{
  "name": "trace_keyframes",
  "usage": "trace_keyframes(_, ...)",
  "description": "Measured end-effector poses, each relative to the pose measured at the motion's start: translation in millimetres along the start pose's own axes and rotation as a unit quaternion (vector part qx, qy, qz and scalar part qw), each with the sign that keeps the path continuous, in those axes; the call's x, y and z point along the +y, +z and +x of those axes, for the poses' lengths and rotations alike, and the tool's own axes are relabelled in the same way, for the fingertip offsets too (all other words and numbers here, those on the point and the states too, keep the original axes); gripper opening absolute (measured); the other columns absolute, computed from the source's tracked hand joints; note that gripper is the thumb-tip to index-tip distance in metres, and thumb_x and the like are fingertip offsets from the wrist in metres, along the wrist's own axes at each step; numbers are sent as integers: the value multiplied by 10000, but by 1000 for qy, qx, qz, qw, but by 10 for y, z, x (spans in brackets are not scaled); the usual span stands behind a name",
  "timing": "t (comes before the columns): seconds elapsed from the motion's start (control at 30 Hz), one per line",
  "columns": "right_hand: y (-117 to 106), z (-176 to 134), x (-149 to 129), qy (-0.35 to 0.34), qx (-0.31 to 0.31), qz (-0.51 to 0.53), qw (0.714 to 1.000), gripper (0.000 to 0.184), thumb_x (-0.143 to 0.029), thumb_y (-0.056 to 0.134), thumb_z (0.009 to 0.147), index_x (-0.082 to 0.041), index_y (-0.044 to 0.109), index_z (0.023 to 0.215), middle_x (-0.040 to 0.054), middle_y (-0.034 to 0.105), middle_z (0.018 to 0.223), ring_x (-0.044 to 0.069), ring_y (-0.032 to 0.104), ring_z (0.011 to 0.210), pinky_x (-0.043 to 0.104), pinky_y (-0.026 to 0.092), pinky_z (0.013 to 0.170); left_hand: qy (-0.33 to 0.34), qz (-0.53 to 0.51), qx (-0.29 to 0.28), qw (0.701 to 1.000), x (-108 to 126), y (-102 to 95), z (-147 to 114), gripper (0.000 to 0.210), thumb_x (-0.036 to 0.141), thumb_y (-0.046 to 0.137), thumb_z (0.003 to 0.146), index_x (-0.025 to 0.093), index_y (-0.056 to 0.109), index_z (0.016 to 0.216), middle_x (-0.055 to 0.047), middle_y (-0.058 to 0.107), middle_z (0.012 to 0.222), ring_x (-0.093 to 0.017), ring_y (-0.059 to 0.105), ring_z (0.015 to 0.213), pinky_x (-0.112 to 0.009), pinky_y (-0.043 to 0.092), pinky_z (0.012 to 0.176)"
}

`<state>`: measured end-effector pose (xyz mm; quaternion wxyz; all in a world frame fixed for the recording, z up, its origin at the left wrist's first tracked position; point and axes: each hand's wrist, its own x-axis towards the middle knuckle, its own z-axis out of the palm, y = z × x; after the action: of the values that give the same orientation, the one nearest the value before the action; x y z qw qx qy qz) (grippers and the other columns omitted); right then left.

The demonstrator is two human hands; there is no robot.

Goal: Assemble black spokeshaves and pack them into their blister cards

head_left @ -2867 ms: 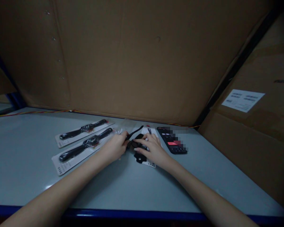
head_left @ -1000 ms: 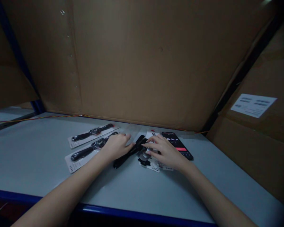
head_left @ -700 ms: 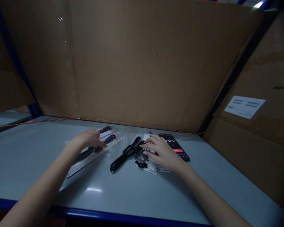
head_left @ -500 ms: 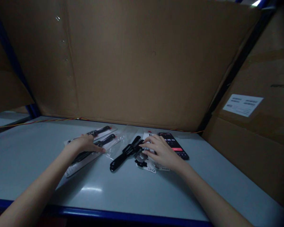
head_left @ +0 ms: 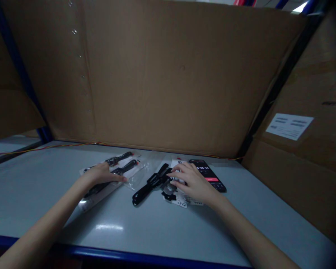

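1. Left hand [head_left: 102, 175] spans a long black piece in clear plastic on white card [head_left: 96, 200]; fingers hidden, so its grip cannot be told
2. Right hand [head_left: 192, 181] spreads over slim, loose black pieces [head_left: 141, 194] and white printed cards [head_left: 180, 203], its hold unclear
3. Apparent step: taking up the packaged piece; lifting calls for pinching card, not slack film
4. Behind, a second black piece on card [head_left: 116, 160], half covered

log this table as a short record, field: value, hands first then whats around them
left hand: over two white-card packs holding long black pieces in clear plastic; grip unclear
right hand: over overlapping white printed cards; grip unclear
between hands: loose, slim black pieces, overlapping
right side: black phone, lit screen with white digits and red bar
surface: glossy grey table, blue front edge
background: brown cardboard panel
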<state>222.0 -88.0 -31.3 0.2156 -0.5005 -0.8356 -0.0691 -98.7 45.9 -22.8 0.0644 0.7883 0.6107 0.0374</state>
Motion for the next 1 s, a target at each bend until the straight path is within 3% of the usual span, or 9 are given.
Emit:
trace_keyframes(0.17, 4, 5, 12, -5, 0, -7, 1000, 256, -315, 491, 840, -281, 597, 1070, 44, 575, 1013, 205, 469, 976, 369, 337, 813, -58, 7, -3, 998, 63, -90, -113, 951, 817, 465, 424, 117, 510, 1066, -227, 588, 1071, -375, 561, 927, -410, 420, 691)
trace_keyframes(0.37, 4, 2, -21, -1, -6, -8, 1000, 252, -303, 490, 840, -283, 597, 1067, 40, 579, 1002, 204, 478, 970, 370, 338, 810, -14, 64, 57, 996, 92, -88, -225, 719, 791, 381, 553, 170, 564, 867, -169, 657, 883, -354, 578, 880, -482, 330, 795)
trace_keyframes(0.53, -3, -1, -52, -1, -10, -3, 1000, 246, -301, 483, 845, -284, 595, 1064, 39, 581, 999, 204, 484, 964, 388, 333, 834, 11, 114, 138, 984, 187, -91, -347, 690, 775, 348, 603, 164, 558, 844, -149, 655, 815, -308, 586, 810, -437, 324, 800)
trace_keyframes(0.8, -7, 2, -56, 6, -2, 20, 1000, 241, -315, 483, 843, -281, 605, 1049, 41, 592, 993, 209, 490, 974, 417, 326, 864, -16, 111, 170, 979, 150, -215, -385, 710, 741, 286, 668, 129, 483, 970, -170, 620, 841, -304, 587, 718, -314, 342, 536)
trace_keyframes(0.93, 35, 45, -12, 53, 40, 191, 979, 262, -354, 534, 806, -255, 606, 1037, 51, 600, 1009, 202, 509, 984, 395, 359, 868, 28, 66, 163, 984, 227, -437, -455, 691, 755, 367, 616, 159, 491, 942, -125, 619, 843, -260, 575, 699, -280, 325, 522)
trace_keyframes(1.0, 37, 80, -14, 108, 57, 350, 929, 332, -386, 527, 801, -234, 566, 1094, 65, 604, 1035, 191, 540, 965, 370, 398, 848, 101, 32, 126, 986, 368, -533, -522, 630, 728, 439, 595, 181, 501, 901, -71, 620, 794, -217, 565, 674, -260, 322, 528)
